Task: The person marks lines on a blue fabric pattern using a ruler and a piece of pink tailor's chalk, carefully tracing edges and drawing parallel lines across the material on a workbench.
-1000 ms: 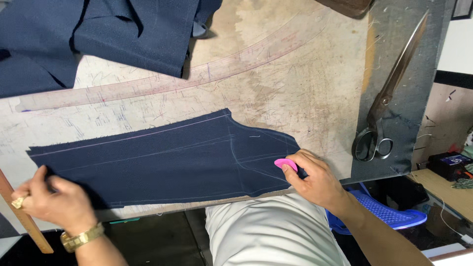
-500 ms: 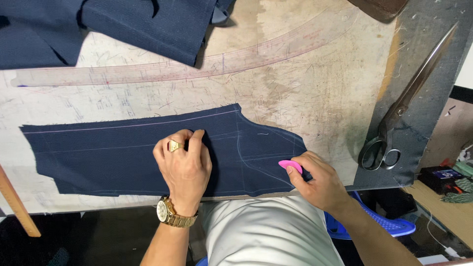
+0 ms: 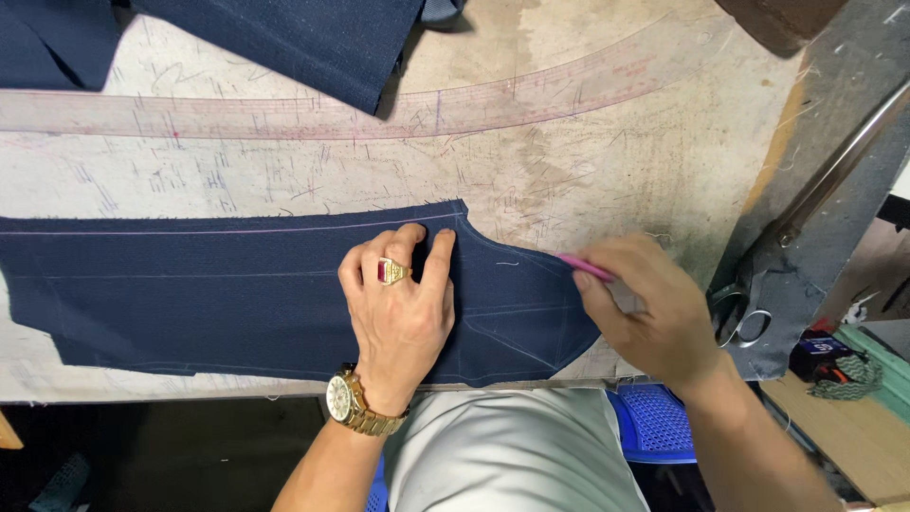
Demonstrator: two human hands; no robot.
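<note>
Right hand fingers pinch pink chalk at the navy fabric piece's upper right edge; left hand fingers spread flat on it, mid-counter. If that palm lifts, the cloth could creep and skew the line.

A navy fabric piece lies flat along the near edge of the worn table, long from side to side, with a curved, pointed right end. Pale chalk lines run along its length and cross near the right end, and its upper edge is frayed. A thin pink tailor's chalk is pinched edge-on at the fabric's upper right edge, its tip touching the cloth.
</note>
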